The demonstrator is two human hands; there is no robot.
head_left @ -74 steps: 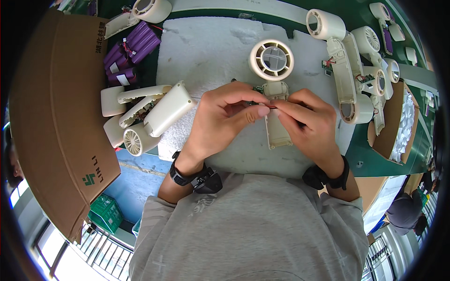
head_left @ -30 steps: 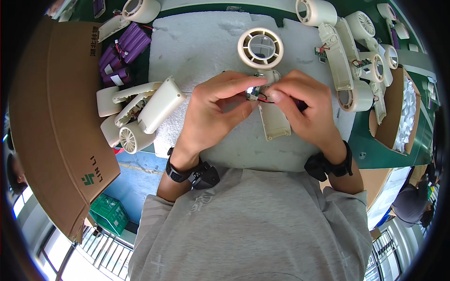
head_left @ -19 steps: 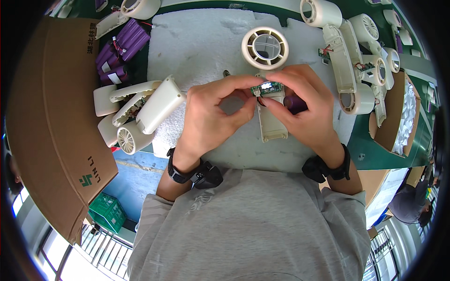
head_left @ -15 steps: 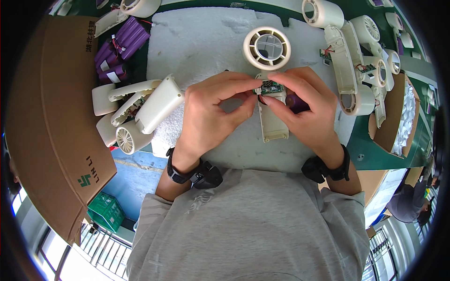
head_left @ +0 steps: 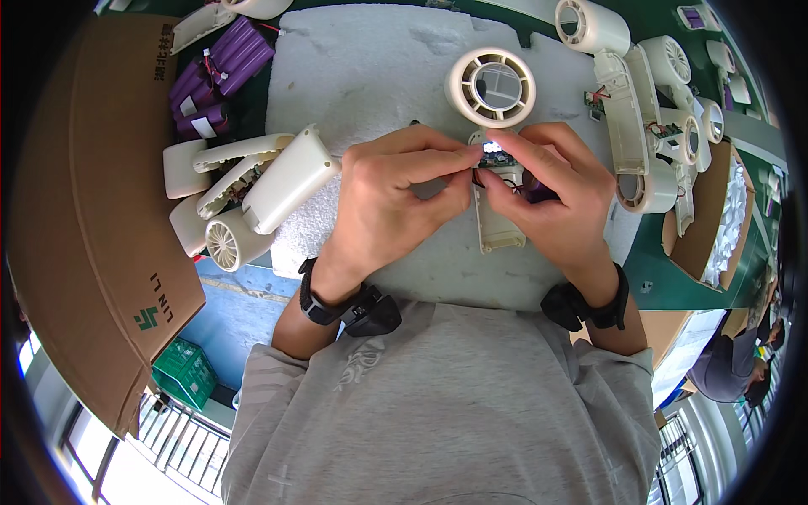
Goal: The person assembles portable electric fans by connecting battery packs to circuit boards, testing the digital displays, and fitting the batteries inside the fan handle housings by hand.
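A small green circuit board [head_left: 502,158] sits between my two hands, above the cream fan body. A bright white patch shows on it. My left hand [head_left: 379,194] pinches the board's left end between thumb and forefinger. On the other side, my right hand [head_left: 562,189] has its thumb and forefinger closed on the board's right side. Dark wires run below it. Part of a purple battery [head_left: 539,193] shows under my right palm. Beneath lies the open cream handle shell [head_left: 500,234], joined toward the round fan head [head_left: 457,87] beyond my fingers.
White foam [head_left: 353,59] covers the bench under the work. Cream fan shells [head_left: 290,181] and purple battery packs [head_left: 240,59] lie at left, beside a tall cardboard box [head_left: 109,194]. More fan bodies [head_left: 623,109] and a small carton [head_left: 707,223] stand at right. A person [head_left: 728,366] is far right.
A bright white patch now shows on the board, which looked dark before. My left fingertips have closed in tighter on its left end. The view has shifted slightly.
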